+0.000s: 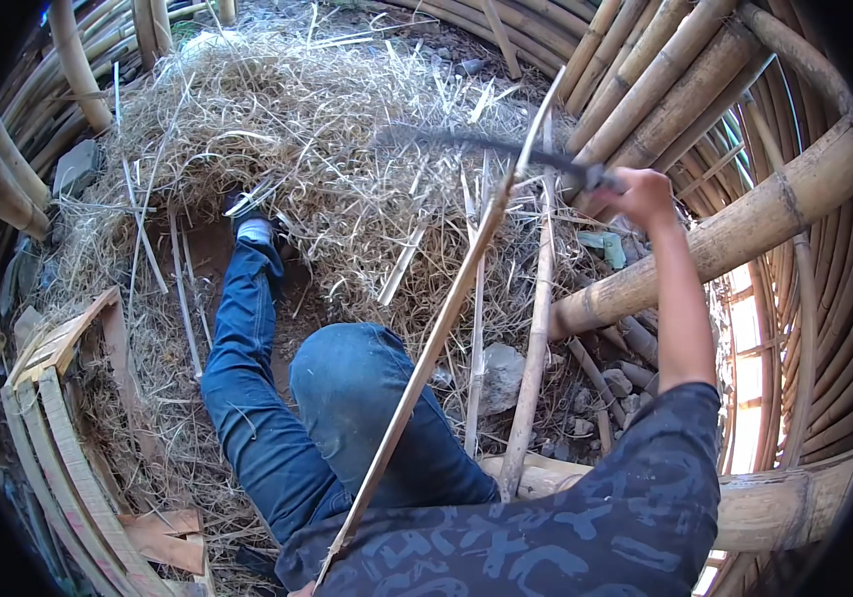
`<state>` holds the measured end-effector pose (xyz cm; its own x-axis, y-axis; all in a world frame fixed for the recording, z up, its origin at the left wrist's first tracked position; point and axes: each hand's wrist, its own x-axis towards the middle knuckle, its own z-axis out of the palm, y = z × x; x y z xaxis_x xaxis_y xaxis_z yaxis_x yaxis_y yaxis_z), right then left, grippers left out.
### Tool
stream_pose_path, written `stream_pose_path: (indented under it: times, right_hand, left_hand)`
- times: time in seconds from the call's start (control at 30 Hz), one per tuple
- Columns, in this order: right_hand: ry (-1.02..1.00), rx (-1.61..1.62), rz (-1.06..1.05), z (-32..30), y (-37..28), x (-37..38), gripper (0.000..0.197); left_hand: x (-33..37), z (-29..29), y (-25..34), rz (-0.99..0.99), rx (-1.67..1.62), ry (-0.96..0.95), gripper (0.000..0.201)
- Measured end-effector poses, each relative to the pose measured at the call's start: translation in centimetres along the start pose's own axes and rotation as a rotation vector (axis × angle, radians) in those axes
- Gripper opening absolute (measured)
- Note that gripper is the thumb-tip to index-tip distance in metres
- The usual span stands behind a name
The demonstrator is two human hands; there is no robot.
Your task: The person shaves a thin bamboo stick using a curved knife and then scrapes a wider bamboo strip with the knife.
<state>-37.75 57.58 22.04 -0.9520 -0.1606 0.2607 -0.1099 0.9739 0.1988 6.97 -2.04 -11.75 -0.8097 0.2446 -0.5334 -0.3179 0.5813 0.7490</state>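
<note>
My right hand [642,202] is raised at the upper right, closed around the handle of a machete [506,144]. The long dark blade points left over the shavings, its far end blurred. A long, thin bamboo strip [441,323] slants up from the lower edge across my bent knee, and its upper part passes by the blade; whether they touch I cannot tell. Only a sliver of my left hand [302,590] shows at the lower edge, closed at the strip's lower end, with most of its fingers cut off.
Pale bamboo shavings [327,99] are heaped ahead and around my foot. Other bamboo strips [536,368] lean beside my knee. Thick bamboo poles [735,224] stand on the right, above stones [502,379]. A slatted wooden crate [63,438] lies at left.
</note>
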Motion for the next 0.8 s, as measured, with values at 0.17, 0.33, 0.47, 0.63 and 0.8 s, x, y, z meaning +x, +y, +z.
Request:
stream_pose_path:
  times: [0.17, 0.33, 0.47, 0.63, 0.8]
  right_hand:
    - [-0.112, -0.083, 0.436, 0.2, 4.7, -0.5, 0.067]
    - [-0.110, 0.124, 0.300, 2.5, 3.2, 0.7, 0.061]
    - [-0.402, 0.787, 0.645, 2.9, 1.4, -0.7, 0.051]
    - [-0.190, 0.435, 0.336, 2.8, 0.7, -2.1, 0.059]
    - [0.007, -0.157, -0.099, -0.4, 0.5, -1.5, 0.065]
  left_hand:
    - [2.1, -0.6, 0.3, -0.013, 0.027, 0.025, 0.021]
    - [2.2, -0.3, -0.2, -0.029, 0.032, 0.025, 0.020]
    - [2.1, -0.4, -0.1, -0.030, 0.042, 0.003, 0.020]
    - [2.4, -0.5, -0.3, -0.029, 0.049, -0.010, 0.020]
    - [1.8, -0.5, -0.3, -0.038, 0.062, 0.000, 0.020]
